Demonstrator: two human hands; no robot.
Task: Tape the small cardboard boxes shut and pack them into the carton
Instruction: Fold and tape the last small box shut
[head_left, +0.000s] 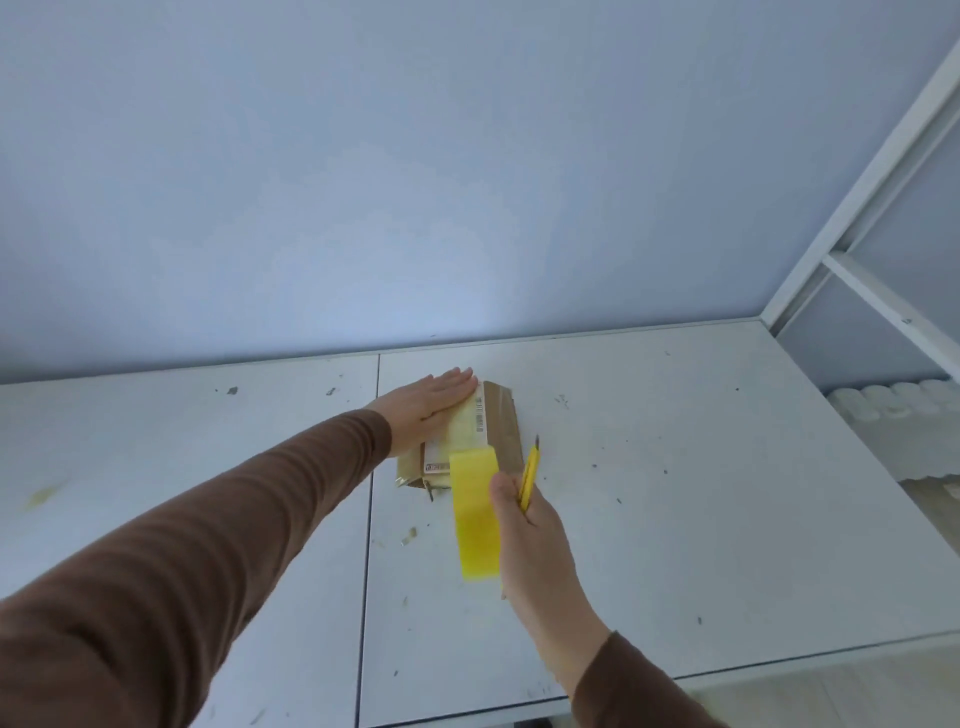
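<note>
Head view: I see my left hand (434, 402) spread flat on the brown labelled box (485, 436); just beside it, my right hand (530, 540) grips yellow tape (475, 519) and a knife (530, 475).

The small box (470, 441) was brown cardboard with a white barcode label (470, 423). At its 6 o'clock ran a translucent yellow tape (475, 519); at 4 o'clock, a yellow knife (530, 475). Sleeves (208, 545) were brown, the table (675, 467) white with dark specks, the wall (415, 182) pale blue.
</note>
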